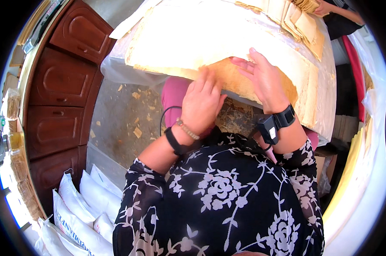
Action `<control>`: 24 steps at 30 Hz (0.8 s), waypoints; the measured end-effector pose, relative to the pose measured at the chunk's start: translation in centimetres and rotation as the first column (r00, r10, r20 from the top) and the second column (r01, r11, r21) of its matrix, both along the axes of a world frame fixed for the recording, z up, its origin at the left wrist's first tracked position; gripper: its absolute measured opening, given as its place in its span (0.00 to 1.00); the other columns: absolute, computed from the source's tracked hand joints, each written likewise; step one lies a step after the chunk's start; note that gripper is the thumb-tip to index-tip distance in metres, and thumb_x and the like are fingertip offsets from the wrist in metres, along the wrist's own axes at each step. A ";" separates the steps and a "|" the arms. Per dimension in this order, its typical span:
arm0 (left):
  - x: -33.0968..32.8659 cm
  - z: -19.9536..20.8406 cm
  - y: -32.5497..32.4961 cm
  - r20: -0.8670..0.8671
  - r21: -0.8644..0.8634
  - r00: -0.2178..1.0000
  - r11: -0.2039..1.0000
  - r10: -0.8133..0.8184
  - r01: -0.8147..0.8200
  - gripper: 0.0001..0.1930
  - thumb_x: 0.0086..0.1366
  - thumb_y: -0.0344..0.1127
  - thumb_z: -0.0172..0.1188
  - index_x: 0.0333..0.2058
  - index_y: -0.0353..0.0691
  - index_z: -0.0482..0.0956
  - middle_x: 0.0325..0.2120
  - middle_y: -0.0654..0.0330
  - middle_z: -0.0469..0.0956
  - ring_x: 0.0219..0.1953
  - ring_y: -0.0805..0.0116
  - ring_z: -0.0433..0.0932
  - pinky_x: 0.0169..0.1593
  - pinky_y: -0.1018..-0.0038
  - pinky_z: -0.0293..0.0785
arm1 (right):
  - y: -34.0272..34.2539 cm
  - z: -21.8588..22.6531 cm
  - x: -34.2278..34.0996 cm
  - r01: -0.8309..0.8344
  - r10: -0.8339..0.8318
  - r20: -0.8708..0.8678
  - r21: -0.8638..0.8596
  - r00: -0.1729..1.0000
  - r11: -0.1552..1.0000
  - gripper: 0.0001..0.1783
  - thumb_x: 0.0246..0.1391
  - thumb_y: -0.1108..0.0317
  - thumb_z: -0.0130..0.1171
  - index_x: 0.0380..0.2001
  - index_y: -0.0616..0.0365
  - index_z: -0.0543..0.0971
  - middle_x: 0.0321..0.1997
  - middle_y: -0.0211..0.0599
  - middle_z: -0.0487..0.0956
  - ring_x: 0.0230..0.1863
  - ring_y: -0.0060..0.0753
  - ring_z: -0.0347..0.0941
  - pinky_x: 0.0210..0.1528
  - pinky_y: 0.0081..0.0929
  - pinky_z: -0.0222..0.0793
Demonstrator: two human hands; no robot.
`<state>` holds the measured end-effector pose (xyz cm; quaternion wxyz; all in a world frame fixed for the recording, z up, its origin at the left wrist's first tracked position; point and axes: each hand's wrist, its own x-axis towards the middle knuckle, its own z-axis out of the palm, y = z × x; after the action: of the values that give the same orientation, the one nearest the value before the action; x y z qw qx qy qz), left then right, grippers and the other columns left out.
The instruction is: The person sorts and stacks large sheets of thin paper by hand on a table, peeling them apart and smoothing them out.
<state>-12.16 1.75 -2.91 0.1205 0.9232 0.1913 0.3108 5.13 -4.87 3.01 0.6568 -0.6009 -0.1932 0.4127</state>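
A large, thin, pale sheet of flatbread [193,38] lies over the table, its middle glaring white and its near edge ragged and yellowish-brown. At that near edge is my left hand [203,100], its fingers stretched forward and their tips smeared by motion; I see nothing held in it. My right hand [265,81] hovers over the browner part of the sheet, palm turned left, thumb and fingers apart with nothing between them. Whether either hand presses on the sheet is hard to tell.
Folded flatbreads [302,25] lie in a row at the far right, where another person's hand [324,7] touches a stack. Dark red cabinets [60,81] line the left side. White filled sacks [73,205] stand at the lower left. Crumbs litter the grey floor [120,123].
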 end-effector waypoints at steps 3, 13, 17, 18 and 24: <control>-2.8 0.3 1.3 0.120 -0.056 0.992 0.998 -0.032 0.039 0.14 0.59 0.31 0.64 0.44 0.39 0.82 0.46 0.53 0.80 0.50 0.52 0.77 0.51 0.63 0.75 | -1.3 -0.5 0.9 0.028 -0.028 -0.004 -0.007 1.000 1.000 0.23 0.65 0.55 0.55 0.51 0.65 0.72 0.49 0.48 0.80 0.54 0.39 0.76 0.61 0.37 0.66; -8.3 -3.5 8.7 0.183 -0.925 0.786 0.375 0.590 -0.067 0.12 0.73 0.40 0.55 0.42 0.37 0.79 0.34 0.58 0.83 0.32 0.73 0.82 0.29 0.80 0.73 | -9.8 -2.0 7.2 0.318 -0.294 0.148 -0.180 0.944 0.931 0.22 0.63 0.56 0.57 0.49 0.65 0.78 0.49 0.44 0.78 0.43 0.37 0.79 0.45 0.29 0.77; -8.2 -2.6 8.4 0.112 -0.988 0.815 0.150 0.568 0.031 0.14 0.72 0.44 0.57 0.40 0.38 0.77 0.28 0.60 0.82 0.30 0.73 0.82 0.28 0.82 0.73 | -11.5 -1.5 6.2 0.303 -0.315 -0.012 -0.240 0.949 0.922 0.21 0.65 0.53 0.54 0.44 0.64 0.79 0.43 0.42 0.81 0.37 0.33 0.80 0.40 0.26 0.75; -8.1 -2.5 8.3 0.114 -0.993 0.854 0.065 0.508 0.094 0.13 0.71 0.43 0.59 0.39 0.38 0.77 0.28 0.61 0.82 0.29 0.75 0.81 0.27 0.82 0.72 | -12.0 -0.6 6.3 0.108 -0.124 -0.016 -0.393 0.992 0.913 0.20 0.65 0.53 0.54 0.40 0.62 0.80 0.39 0.40 0.82 0.35 0.28 0.79 0.38 0.24 0.74; -6.7 -2.4 8.7 0.280 -0.939 0.771 0.330 0.571 0.097 0.06 0.67 0.33 0.64 0.36 0.39 0.78 0.26 0.66 0.80 0.26 0.79 0.79 0.28 0.83 0.71 | -5.4 2.5 -0.1 -0.128 0.327 0.596 -0.352 0.734 0.927 0.11 0.61 0.64 0.61 0.36 0.62 0.83 0.32 0.35 0.83 0.33 0.23 0.77 0.38 0.20 0.73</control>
<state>-18.87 10.41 -5.31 0.6147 0.5098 0.4266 0.4247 5.05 -10.25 5.52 0.3995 -0.7657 -0.4175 0.2825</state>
